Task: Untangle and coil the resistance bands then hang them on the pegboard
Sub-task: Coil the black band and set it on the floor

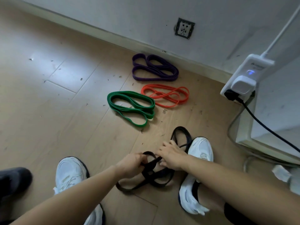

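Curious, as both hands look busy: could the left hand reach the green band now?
Probably yes, once it lets go: the left hand grips the black band, and only open floor lies before the green band.

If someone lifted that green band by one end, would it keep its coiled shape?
Probably not: the green band lies in loose, flat loops, so it would likely sag and uncoil. It looks thin, so probably light. Lying flat, it seems unlikely to roll.
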The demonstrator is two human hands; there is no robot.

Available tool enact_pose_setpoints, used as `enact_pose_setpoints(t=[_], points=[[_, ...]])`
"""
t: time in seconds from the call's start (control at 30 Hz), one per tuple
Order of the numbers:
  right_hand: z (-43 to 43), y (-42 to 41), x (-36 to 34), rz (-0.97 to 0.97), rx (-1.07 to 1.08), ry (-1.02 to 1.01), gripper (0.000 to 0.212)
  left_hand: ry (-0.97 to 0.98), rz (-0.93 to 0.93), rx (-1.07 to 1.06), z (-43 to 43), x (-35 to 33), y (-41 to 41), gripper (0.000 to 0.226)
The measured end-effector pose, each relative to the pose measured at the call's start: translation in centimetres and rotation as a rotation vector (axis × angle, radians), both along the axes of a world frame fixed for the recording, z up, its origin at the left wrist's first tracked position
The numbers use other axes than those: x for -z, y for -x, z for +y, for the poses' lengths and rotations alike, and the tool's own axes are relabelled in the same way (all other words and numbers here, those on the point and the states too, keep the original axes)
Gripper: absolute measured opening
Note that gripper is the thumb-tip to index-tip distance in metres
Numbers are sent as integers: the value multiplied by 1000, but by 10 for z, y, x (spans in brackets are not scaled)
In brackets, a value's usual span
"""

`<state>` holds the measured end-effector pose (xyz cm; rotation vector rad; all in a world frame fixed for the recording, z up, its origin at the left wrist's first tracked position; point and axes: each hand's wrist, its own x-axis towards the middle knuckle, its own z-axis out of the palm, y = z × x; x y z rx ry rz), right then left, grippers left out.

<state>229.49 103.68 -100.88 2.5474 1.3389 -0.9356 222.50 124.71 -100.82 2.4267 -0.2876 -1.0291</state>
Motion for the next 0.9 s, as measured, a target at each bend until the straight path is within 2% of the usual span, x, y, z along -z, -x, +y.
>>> enact_pose_setpoints(t=[0.1,0.17,0.23,0.3,0.43,0.57,0.77,0.9], points=[[9,-5,-19,39,78,-40,21,11,105,-57,11,-17,-10,12],[12,-13,-36,134,182,-27,20,70,161,-143,20,-31,-19,7],[13,-20,-54,133,225,-62,19,74,145,-133,32,-48,-28,9],[14,-26,-73,144,319,-104,12,30,53,-79,42,-70,-36,11],[22,-36,-120,300,523,-255,16,-47,-200,1,56,-123,-47,16],[23,-41,-178,355,563,-404,8,-20,-338,-24,61,-184,-51,18],[10,-47,-268,398,561,-461,12,-45,-481,64,61,-268,-47,16],[9,-49,-334,377,542,-587,11,-36,-651,11,61,-321,-44,14]])
